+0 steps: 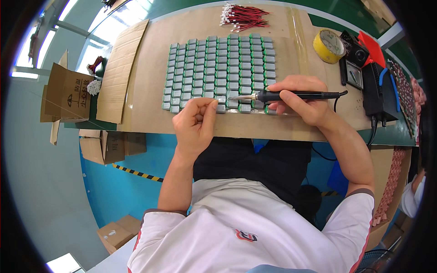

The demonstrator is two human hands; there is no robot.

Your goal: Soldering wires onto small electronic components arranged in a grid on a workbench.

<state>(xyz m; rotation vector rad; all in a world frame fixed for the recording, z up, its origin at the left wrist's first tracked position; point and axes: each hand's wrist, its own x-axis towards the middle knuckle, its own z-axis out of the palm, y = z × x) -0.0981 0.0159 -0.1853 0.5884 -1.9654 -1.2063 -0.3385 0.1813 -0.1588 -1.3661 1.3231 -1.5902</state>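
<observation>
My right hand grips the black handle of a soldering iron, its metal tip pointing left over the front rows of a block array. Just left of that tip, my left hand is closed in a pinch; whatever its fingertips hold is too small to make out. The array is many small grey blocks with green edges, standing in close rows on brown paper covering the table. Both hands are at the near edge of these rows, and my right fingers partly cover the blocks at the front right corner.
A bundle of red and black wires with white connectors lies at the far edge. To the right are a yellow tape roll, a red tray and a black box with a blue-handled tool. Cardboard boxes stand left.
</observation>
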